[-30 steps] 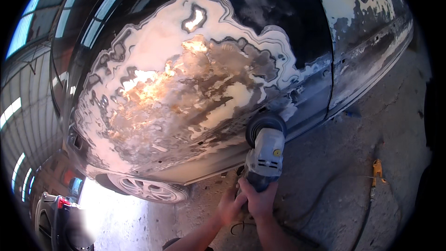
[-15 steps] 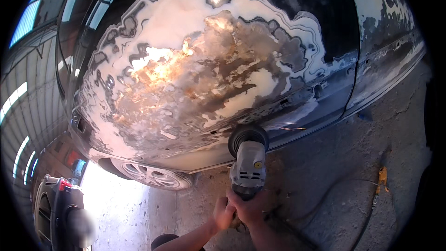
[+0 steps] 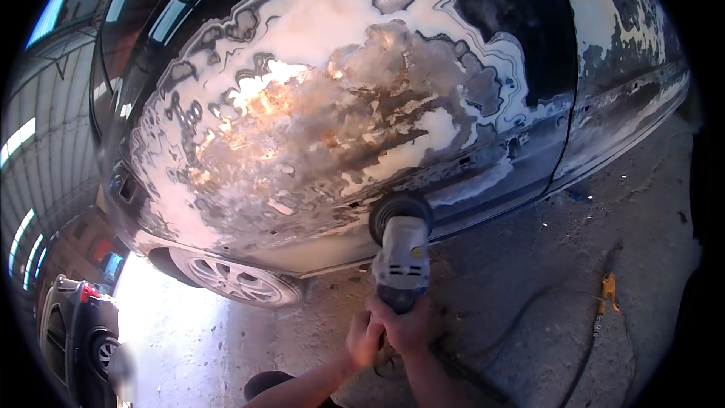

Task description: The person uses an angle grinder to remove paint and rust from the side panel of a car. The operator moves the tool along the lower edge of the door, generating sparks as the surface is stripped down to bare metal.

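An angle grinder with a grey-and-white body stands upright in front of me, its dark round disc against the lower part of a car's side panel. My right hand is closed around the rear of the grinder. Pressed against it, my left hand is closed too, at the same rear end; its fingertips are partly hidden. Above the disc, the panel carries a broad sanded patch with pale filler, bare grey metal and brownish marks, ringed by dark paint.
A silver wheel of the car is at the left. On the concrete floor at the right lie a yellow air blow gun and its dark hose. Another dark car stands at the far left, by bright light.
Sparks that flew right from the disc no longer show. The view has shifted slightly, while both hands stay on the grinder and the disc stays at the panel's lower part.
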{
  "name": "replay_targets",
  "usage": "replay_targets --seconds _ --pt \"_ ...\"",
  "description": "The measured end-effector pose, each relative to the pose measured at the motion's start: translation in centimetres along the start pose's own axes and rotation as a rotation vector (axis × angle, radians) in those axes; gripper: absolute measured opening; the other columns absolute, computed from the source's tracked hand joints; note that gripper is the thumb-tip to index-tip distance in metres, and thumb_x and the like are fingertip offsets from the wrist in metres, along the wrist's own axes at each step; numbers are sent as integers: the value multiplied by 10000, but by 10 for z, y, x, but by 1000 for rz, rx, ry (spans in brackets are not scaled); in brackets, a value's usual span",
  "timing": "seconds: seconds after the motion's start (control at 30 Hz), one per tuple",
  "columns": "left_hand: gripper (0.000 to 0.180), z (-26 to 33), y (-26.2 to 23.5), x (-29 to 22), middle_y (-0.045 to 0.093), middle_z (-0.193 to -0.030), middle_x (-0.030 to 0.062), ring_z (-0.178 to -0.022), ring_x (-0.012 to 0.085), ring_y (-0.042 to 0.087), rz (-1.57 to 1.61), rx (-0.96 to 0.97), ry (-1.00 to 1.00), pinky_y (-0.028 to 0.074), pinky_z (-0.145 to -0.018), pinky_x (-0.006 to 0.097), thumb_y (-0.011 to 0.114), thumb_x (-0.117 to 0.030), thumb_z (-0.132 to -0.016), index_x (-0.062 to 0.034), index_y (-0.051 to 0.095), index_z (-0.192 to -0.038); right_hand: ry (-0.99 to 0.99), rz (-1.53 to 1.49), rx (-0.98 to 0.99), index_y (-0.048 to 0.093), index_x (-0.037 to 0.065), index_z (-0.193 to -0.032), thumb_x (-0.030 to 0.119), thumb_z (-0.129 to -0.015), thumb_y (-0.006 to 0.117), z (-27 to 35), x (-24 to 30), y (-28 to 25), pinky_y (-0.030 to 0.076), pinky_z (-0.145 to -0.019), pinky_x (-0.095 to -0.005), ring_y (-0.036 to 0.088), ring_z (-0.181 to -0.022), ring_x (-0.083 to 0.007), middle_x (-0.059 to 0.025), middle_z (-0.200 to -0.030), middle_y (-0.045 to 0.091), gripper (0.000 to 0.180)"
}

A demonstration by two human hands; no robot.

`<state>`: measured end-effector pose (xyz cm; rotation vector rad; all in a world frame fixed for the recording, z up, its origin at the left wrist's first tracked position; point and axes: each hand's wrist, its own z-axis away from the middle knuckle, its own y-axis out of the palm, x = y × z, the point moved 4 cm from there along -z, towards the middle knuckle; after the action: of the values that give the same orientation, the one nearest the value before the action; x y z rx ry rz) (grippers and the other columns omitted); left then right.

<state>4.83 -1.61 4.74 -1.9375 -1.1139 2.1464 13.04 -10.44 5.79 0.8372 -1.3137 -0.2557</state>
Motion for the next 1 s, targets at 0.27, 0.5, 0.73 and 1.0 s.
replay_targets --seconds 0.27,0.5,0.73,1.0 --pt "465 8 5 17 601 -757 127 -697 169 553 127 -114 38 441 -596 341 481 -408 -862 49 563 -876 84 202 131 619 14 -949 185 -672 765 1 -14 -3 489 -728 -288 619 -812 -127 -66 -904 652 357" --pt "487 5 -3 14 586 -651 121 -635 178 563 94 -47 27 433 -554 331 463 -417 -881 50 579 -810 46 -5 114 611 31 -985 152 -663 771 1 -14 7 481 -753 -290 603 -840 -128 -51 -924 638 380" --pt "481 9 -2 11 588 -661 101 -641 150 548 151 -162 129 428 -548 323 461 -411 -889 48 574 -803 20 49 121 619 27 -954 162 -665 772 4 -21 9 487 -732 -296 612 -801 -136 -52 -885 645 353" --pt "464 15 -1 19 595 -705 94 -670 133 537 189 -120 27 433 -573 316 459 -404 -889 43 575 -843 35 144 159 624 24 -945 183 -675 769 7 -6 12 489 -733 -293 614 -799 -132 -55 -885 650 345"
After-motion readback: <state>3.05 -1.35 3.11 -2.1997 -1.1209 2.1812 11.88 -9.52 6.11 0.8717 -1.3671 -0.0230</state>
